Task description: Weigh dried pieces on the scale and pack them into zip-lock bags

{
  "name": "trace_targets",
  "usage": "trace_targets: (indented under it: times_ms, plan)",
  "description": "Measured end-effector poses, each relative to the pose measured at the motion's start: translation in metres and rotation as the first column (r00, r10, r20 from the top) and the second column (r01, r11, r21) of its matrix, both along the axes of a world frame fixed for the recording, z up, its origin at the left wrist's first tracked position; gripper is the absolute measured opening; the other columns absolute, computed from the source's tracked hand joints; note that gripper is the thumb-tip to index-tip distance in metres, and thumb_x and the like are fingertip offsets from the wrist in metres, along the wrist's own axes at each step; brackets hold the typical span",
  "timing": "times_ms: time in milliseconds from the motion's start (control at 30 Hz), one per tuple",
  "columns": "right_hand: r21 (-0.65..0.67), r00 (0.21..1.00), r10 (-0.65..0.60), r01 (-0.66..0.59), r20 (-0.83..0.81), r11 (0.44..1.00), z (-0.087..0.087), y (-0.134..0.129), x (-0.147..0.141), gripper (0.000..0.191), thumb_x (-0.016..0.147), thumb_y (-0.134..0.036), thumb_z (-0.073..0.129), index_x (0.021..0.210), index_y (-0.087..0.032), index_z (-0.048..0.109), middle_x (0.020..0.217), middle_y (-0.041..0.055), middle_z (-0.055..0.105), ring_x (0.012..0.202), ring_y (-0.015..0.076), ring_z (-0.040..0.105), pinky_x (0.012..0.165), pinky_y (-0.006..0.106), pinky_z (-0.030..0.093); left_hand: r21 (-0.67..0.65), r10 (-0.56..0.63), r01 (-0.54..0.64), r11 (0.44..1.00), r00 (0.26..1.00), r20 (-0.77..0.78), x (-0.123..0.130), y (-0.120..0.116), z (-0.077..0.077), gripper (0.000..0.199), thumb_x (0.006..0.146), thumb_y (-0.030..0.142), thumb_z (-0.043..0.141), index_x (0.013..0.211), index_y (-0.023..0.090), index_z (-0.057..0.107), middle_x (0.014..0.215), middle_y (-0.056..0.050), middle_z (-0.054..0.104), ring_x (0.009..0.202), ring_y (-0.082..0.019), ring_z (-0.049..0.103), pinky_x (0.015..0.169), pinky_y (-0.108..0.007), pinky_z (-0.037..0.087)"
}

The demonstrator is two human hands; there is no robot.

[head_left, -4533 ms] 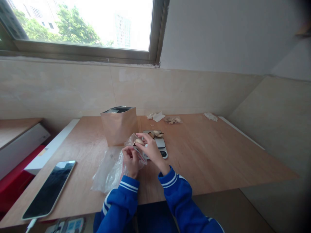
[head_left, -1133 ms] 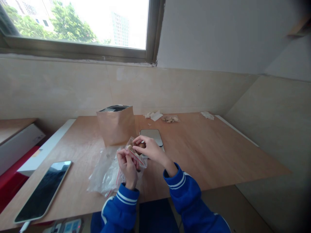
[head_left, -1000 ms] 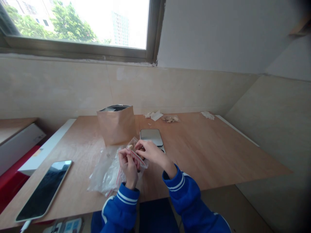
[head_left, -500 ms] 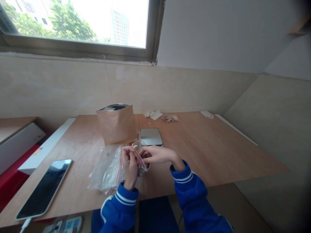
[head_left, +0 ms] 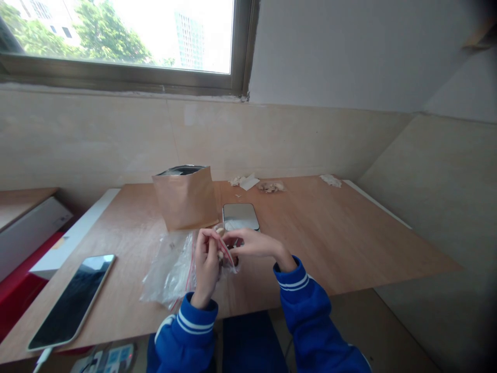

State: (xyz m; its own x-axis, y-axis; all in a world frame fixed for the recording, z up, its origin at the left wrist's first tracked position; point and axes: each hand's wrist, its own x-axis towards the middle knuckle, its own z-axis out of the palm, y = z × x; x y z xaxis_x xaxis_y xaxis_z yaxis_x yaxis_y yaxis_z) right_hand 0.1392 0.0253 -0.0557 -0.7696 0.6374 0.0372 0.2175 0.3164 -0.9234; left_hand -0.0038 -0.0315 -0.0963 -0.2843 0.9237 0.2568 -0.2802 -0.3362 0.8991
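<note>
L hand (head_left: 205, 267) closed on red zip edge of clear bag (head_left: 171, 272); R hand (head_left: 252, 246) pinches opp. lip. Tan chunks (head_left: 221, 254) sit at bag mouth, above wood table (head_left: 330, 233), scale (head_left: 239, 216) just beyond. Film soft, slippery: hold at zip. Chunks prob. light, brittle: handle gently.

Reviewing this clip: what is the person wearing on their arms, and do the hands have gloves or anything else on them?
Both arms are in bright blue long sleeves, the left sleeve and the right sleeve, like a track jacket, each with two white stripes near the cuff. The left hand and right hand are bare: no gloves, straps or cables show.
</note>
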Motion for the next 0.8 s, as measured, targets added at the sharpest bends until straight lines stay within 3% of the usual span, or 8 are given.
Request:
trace_targets:
  times_ms: [67,133,200,267,400,633,700,800]
  plan:
    - [0.031,0.958,-0.239,0.247,-0.155,0.969,0.003,-0.003,0.006,0.022,0.088,-0.035,0.061,0.101,-0.019,0.07,0.1,0.0048,0.072,0.091,0.0178,0.066,0.081,0.03,0.052,0.037,0.07,-0.071,0.997,0.997,0.037,-0.004,0.001,0.001,0.026,0.087,0.04,0.064,0.08,0.02,0.05,0.063,0.006,0.049,0.052,-0.006,0.048,0.048,-0.015,0.042]
    - [0.056,0.824,-0.484,0.521,-0.295,0.852,0.0,-0.005,0.012,0.03,0.093,-0.043,0.053,0.102,-0.019,0.068,0.107,0.0074,0.07,0.099,0.0196,0.064,0.089,0.034,0.051,0.083,0.098,-0.105,0.991,0.991,0.086,-0.007,0.002,0.002,0.028,0.085,0.039,0.068,0.078,0.019,0.05,0.066,0.005,0.049,0.056,-0.006,0.049,0.052,-0.016,0.043]
    - [0.056,0.72,-0.603,0.657,-0.343,0.752,-0.008,-0.009,0.018,0.037,0.093,-0.051,0.05,0.108,-0.02,0.064,0.114,0.0092,0.067,0.106,0.0211,0.062,0.094,0.037,0.049,0.126,0.085,-0.103,0.987,0.987,0.139,-0.007,0.003,0.005,0.03,0.083,0.039,0.07,0.076,0.019,0.049,0.065,0.005,0.047,0.055,-0.006,0.047,0.052,-0.016,0.043]
    - [0.009,0.755,-0.59,0.617,-0.286,0.787,-0.018,-0.015,0.02,0.047,0.092,-0.059,0.048,0.12,-0.022,0.057,0.125,0.0113,0.061,0.114,0.0224,0.059,0.097,0.039,0.048,0.156,0.089,-0.118,0.981,0.98,0.178,-0.005,0.003,0.008,0.031,0.083,0.039,0.071,0.075,0.019,0.048,0.065,0.006,0.045,0.054,-0.006,0.046,0.052,-0.017,0.043]
    - [-0.192,0.921,-0.33,0.293,-0.206,0.937,-0.029,-0.033,0.015,0.076,0.084,-0.064,0.058,0.144,-0.025,0.033,0.144,0.0145,0.049,0.125,0.0254,0.054,0.1,0.043,0.048,0.161,0.16,-0.195,0.967,0.965,0.207,0.002,0.002,0.007,0.03,0.083,0.038,0.07,0.076,0.019,0.047,0.065,0.006,0.046,0.055,-0.006,0.047,0.054,-0.017,0.044]
    - [-0.189,0.902,-0.306,0.258,-0.303,0.947,-0.015,-0.058,0.001,0.115,0.063,-0.048,0.085,0.153,-0.032,0.014,0.158,0.012,0.028,0.146,0.0265,0.028,0.117,0.049,0.028,0.188,0.216,-0.23,0.955,0.972,0.095,0.008,0.0,-0.003,0.026,0.089,0.039,0.062,0.076,0.02,0.049,0.069,0.003,0.056,0.06,-0.009,0.057,0.06,-0.021,0.048]
    - [-0.206,0.882,-0.328,0.271,-0.337,0.94,-0.017,-0.061,-0.003,0.114,0.064,-0.045,0.086,0.153,-0.033,0.016,0.159,0.0106,0.026,0.147,0.0257,0.025,0.118,0.049,0.028,0.204,0.228,-0.24,0.949,0.97,0.081,0.009,0.0,-0.003,0.026,0.09,0.039,0.062,0.077,0.019,0.05,0.069,0.003,0.057,0.062,-0.01,0.058,0.063,-0.023,0.05]
    - [-0.272,0.822,-0.424,0.339,-0.38,0.901,-0.024,-0.062,-0.012,0.077,0.082,-0.046,0.071,0.148,-0.03,0.034,0.155,0.0089,0.037,0.141,0.0231,0.038,0.117,0.045,0.033,0.211,0.212,-0.224,0.952,0.974,0.076,0.012,-0.002,-0.002,0.025,0.088,0.038,0.064,0.077,0.019,0.052,0.068,0.003,0.056,0.062,-0.009,0.057,0.065,-0.022,0.05]
